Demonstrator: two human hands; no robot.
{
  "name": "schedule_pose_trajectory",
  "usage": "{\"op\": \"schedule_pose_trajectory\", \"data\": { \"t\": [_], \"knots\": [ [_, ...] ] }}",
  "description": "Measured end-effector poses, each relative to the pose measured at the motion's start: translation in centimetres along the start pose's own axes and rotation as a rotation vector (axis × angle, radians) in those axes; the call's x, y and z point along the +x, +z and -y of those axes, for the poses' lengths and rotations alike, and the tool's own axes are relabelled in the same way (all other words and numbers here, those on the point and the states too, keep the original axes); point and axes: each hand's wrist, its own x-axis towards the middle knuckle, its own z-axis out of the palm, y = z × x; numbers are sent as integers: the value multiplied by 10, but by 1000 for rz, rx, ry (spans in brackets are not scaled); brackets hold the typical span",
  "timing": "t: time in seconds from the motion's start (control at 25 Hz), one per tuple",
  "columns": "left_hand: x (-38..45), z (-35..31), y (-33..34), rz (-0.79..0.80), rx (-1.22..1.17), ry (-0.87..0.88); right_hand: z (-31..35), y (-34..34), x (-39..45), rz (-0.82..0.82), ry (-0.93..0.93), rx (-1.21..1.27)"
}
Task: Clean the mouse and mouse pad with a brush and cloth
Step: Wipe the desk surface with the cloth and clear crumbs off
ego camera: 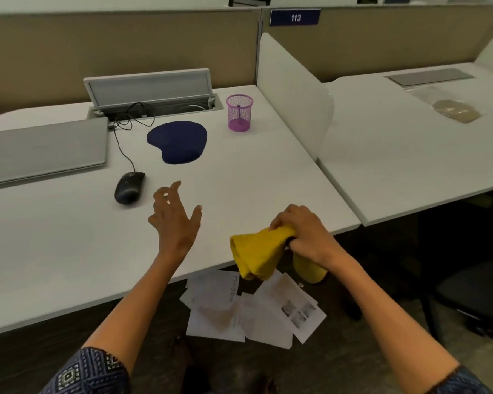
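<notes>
Yellow cloth (256, 251) hangs bunched from the right hand (305, 234), whose fingers are curled tight round its upper end; the cloth droops past the near edge of the desk (268, 172), at about 5 o'clock from the desk's middle. The left hand (174, 220) hovers above the desk with fingers spread and loose, gripping nothing. Just beyond it, at 10 o'clock from that hand, the black mouse (129, 186) lies on the bare desk, its cable (123, 149) running up toward an open cable hatch (154, 92) at 12 o'clock. The dark blue pad (178, 141) lies apart from the mouse, at 1 o'clock from it. A purple mesh cup (239, 112) stands at 2 o'clock from the pad, with a slim object upright inside that I cannot identify. A closed grey laptop (40, 149) lies at 9 o'clock. Papers (254, 308) lie scattered on the floor under the desk's near edge.
</notes>
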Motion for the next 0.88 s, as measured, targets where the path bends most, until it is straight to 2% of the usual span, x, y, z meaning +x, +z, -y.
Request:
{"op": "schedule_pose_trajectory", "data": {
  "t": [0.08,0.2,0.4,0.52,0.64,0.68,0.76,0.84,0.88],
  "knots": [
    [4,2,-2,-8,6,-6,2,-3,1,-1,-34,26],
    [11,8,-6,3,19,-39,7,12,2,258,-48,-132],
    [42,28,-24,-26,87,-62,23,-8,55,103,35,197],
    [67,40,-33,-29,94,-113,30,-24,108,95,66,164],
    [101,31,-35,-10,-86,-62,36,-45,169,123,75,136],
    [115,22,-34,53,-179,-15,39,-50,187,128,71,117],
    [149,1,-30,274,-313,97,45,-54,223,141,68,89],
    [180,-15,-24,507,-293,180,52,-53,253,168,56,59],
    [193,-16,-19,571,-226,224,55,-53,266,192,46,54]
  ]
}}
